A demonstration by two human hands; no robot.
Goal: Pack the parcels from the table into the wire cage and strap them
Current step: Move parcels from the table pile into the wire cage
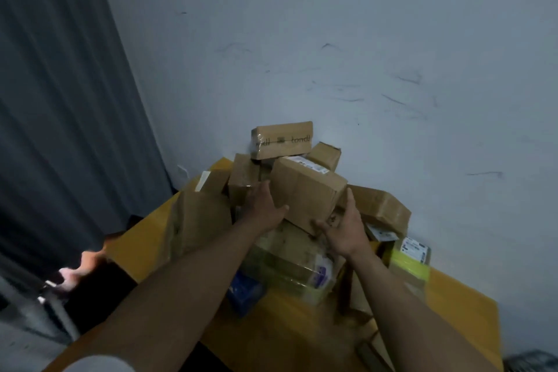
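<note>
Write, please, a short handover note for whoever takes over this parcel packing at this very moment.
Left hand: flat against the left side of a brown parcel atop the pile.
Right hand: fingers curled under its lower right corner.
Other parcels are heaped on the yellow table by the wall.
No wire cage or strap in view, so what is packed cannot be told.
Left: carry the heap to the cage, strap it.

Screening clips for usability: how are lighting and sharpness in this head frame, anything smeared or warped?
Head view: dim, bluish light, no glare; the wide lens tilts the wall and curtain; the lower-left corner and the parcels at the front of the table are motion-smeared; the cardboard box between the left hand and right hand is fairly sharp.
</note>
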